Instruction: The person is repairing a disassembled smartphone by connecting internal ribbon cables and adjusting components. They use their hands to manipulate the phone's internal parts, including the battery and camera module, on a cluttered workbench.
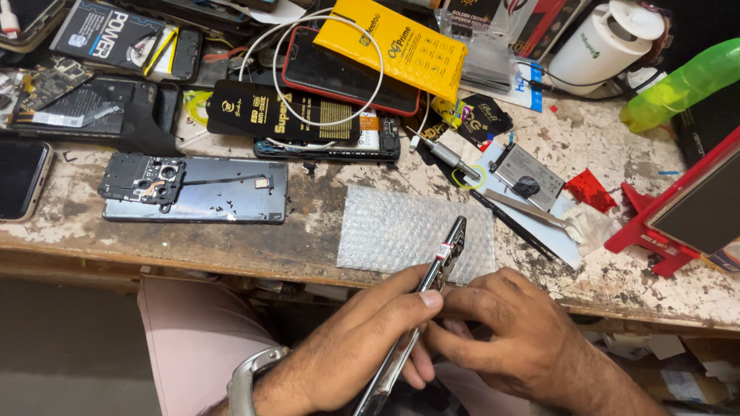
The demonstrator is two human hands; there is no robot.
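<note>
Head view: left hand (362, 339) gripped slim dark opened phone (432, 289) edge-on; right hand (505, 327) fingertips pinched its frame over clear bubble-wrap sheet (385, 227). Step judged: frame handling; next calls for steady grip.

Two bare hands are seen at the bottom of the frame, no gloves and no rings that can be made out. A metal watch band (248, 376), silvery grey with a curved clasp-like section, is worn on the wrist of the left hand (362, 347). Nothing is worn on the wrist of the right hand (501, 327), and both forearms are left uncovered, no sleeves in view. Light pink trousers (193, 339) are worn, seen under the bench edge. Short-trimmed nails are noted.
</note>
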